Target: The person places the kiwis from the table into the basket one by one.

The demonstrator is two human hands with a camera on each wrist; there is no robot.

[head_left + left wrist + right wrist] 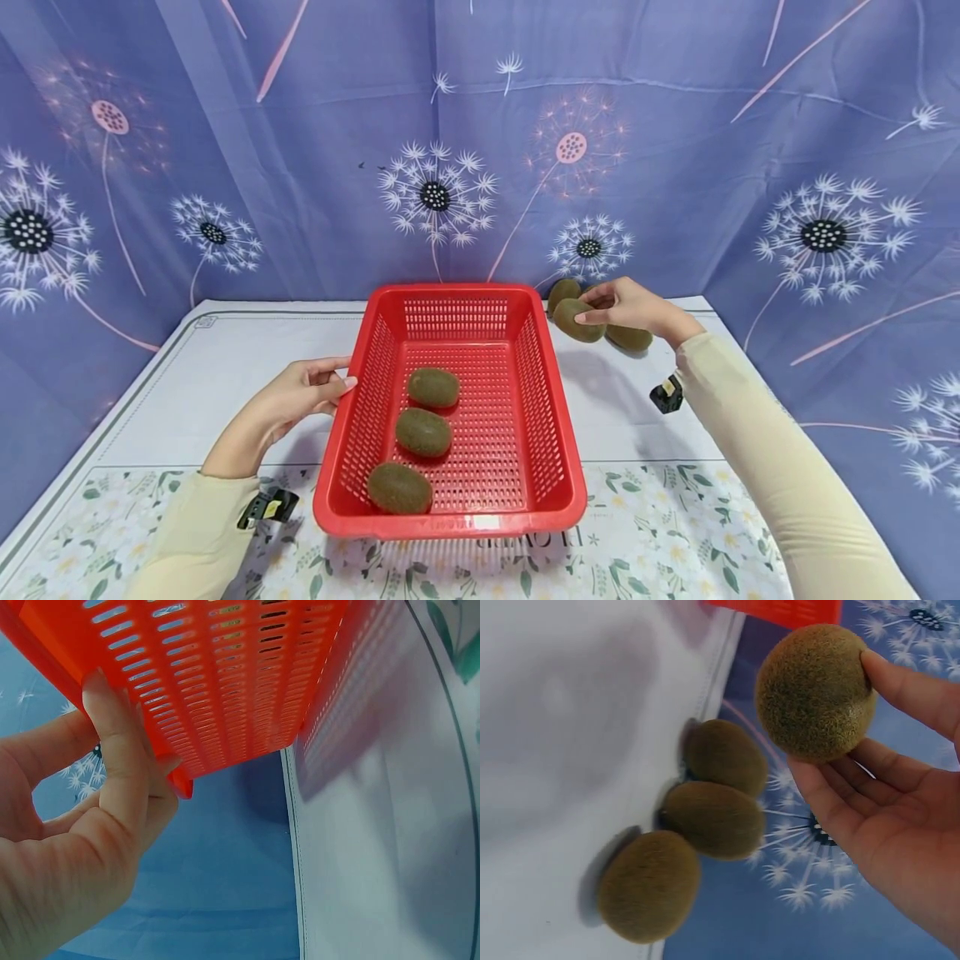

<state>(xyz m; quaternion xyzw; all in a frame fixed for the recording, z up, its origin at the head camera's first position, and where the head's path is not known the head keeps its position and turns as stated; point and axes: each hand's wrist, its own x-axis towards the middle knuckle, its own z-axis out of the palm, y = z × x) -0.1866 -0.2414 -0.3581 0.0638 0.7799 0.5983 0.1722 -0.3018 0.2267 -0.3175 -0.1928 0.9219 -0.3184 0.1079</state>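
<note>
My left hand point(298, 390) grips the left rim of a red perforated plastic basket point(450, 524), thumb and fingers at its edge; in the left wrist view the fingers point(120, 757) meet the rim from outside. Inside the basket, three brown kiwis point(433, 387) form a rough column along the left half. Beyond the basket's right side, my right hand point(628, 305) pinches another kiwi point(815, 693) between thumb and fingers, raised above the table. Below it, three more kiwis point(714, 820) lie grouped on the table, partly hidden by the hand in the head view.
The white table point(247, 392) has a floral-patterned front strip point(675, 517). A purple-blue curtain point(315, 167) with dandelion prints hangs right behind the table and along both sides. Dark wrist cameras point(666, 394) sit below both sleeves.
</note>
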